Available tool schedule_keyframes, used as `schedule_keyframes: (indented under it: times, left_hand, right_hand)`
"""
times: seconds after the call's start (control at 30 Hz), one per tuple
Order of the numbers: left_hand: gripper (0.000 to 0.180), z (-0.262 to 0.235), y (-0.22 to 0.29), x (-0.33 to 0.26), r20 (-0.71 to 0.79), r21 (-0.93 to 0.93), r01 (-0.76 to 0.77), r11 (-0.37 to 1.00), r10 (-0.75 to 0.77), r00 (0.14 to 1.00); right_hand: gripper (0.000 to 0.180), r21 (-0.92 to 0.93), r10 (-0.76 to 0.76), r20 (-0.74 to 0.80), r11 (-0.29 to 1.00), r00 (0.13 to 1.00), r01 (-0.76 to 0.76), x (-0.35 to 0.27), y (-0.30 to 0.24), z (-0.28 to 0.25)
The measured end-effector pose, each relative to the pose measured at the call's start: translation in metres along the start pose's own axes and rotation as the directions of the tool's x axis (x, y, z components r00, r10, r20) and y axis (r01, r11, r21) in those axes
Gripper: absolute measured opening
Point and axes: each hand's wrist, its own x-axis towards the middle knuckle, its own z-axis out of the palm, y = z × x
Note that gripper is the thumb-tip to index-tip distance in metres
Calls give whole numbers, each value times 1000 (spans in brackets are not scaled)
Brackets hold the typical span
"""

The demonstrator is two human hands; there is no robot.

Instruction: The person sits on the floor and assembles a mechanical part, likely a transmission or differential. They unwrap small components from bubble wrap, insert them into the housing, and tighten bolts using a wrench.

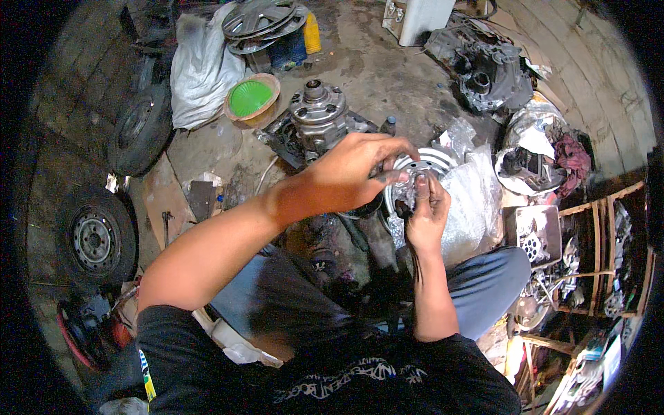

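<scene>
My left hand (363, 169) reaches in from the left with fingers bent and thumb pressed to a small shiny piece (404, 194), which looks like metal or clear plastic. My right hand (428, 206) pinches the same piece from the near right side. Both hands are closed on it, and the fingers cover much of its shape. Grease darkens the fingertips. Just behind and below the piece lies a round silver metal part with slots (437, 158). To the left of it stands a bulky metal gear housing (318, 111).
Bubble wrap (474, 200) lies right of the hands. A bowl with a green inside (251, 99), a white sack (200, 69) and tyres (93, 235) are on the left. Toward the far right rest a dark gearbox casing (481, 72) and a parts tray (550, 221) beside a wooden rack (598, 238).
</scene>
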Motion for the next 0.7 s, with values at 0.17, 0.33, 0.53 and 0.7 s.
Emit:
schedule_keyframes:
  times: [0.17,0.33,0.53,0.7]
  left_hand:
    - [32,9,-6,2,7,-87,35,996,-34,999]
    - [33,7,1,8,-32,-195,170,966,-180,983]
    - [22,22,1,6,-36,-126,-2,992,-3,999]
    - [14,24,-3,9,-111,-14,-43,999,41,993]
  right_hand:
    - [26,72,168,164,981,972,-182,8,5,-19]
    - [30,263,176,347,925,921,-275,9,-15,-24]
    - [22,155,141,135,975,981,-161,5,-17,-28]
    - [18,25,160,95,986,983,-163,11,-6,-30]
